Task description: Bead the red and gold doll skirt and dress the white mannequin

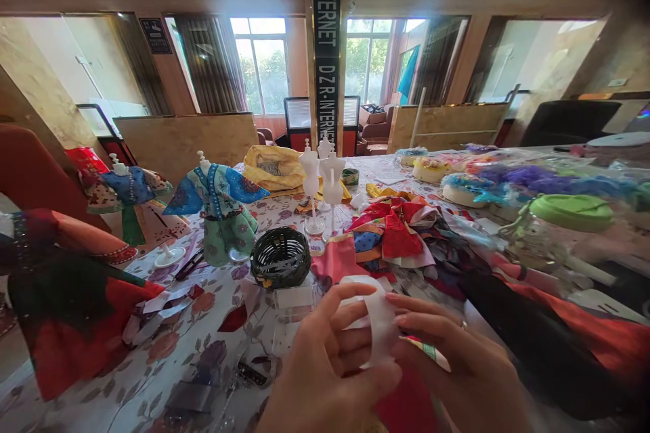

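Observation:
A curled white strip [382, 325], like tape or ribbon, is held between my two hands just above the table. My left hand [330, 358] is closed around it, with the thumb below and the forefinger along its top. From the other side, the fingers of my right hand [451, 352] pinch the strip's right edge. Under my hands lies a piece of red cloth [411, 399], partly covered by them. Part of a patterned trim shows by my right palm. Beyond my fingertips is a pink cloth [335, 258].
A black woven basket [280, 257] and small white mannequins [332, 183] stand ahead. Dressed doll forms [216, 196] are at left. A heap of red fabric [399, 223], dark cloth [538, 345] and a green-lidded jar [571, 213] lie rightward. Fabric scraps [162, 311] litter the floral tablecloth [177, 365].

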The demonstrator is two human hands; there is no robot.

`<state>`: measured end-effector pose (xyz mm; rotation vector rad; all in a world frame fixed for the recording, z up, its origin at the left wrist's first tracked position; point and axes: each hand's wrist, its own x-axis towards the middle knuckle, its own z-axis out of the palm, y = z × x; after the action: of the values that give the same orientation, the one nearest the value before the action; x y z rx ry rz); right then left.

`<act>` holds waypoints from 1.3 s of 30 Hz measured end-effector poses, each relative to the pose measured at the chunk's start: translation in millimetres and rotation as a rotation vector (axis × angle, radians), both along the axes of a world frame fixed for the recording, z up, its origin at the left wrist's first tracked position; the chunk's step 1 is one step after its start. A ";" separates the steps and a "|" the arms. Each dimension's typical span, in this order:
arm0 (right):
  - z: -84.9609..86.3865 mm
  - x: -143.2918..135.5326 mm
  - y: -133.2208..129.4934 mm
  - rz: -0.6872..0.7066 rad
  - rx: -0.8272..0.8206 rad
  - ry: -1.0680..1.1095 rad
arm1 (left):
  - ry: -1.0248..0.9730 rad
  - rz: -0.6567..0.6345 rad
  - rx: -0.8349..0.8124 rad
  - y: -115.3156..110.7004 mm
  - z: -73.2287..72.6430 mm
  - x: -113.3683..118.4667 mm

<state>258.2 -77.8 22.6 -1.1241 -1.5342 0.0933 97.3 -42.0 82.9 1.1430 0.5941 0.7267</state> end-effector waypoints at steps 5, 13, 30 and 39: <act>-2.7 0.4 -0.3 0.023 -0.003 -0.035 | -0.061 0.033 -0.017 5.4 -5.9 0.5; 3.4 1.8 -1.5 0.019 0.010 -0.052 | -0.104 0.024 -0.063 8.1 -11.5 -1.8; -11.2 6.4 -9.0 -0.034 -0.011 -0.067 | 0.032 0.232 0.003 -17.8 -14.2 10.0; -21.7 3.0 -8.9 -0.123 0.010 -0.117 | 0.037 0.195 0.006 -15.2 -19.4 11.8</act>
<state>261.2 -86.7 0.9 -1.2309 -1.5626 -0.0647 109.1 -57.2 63.5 1.1154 0.7422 0.8760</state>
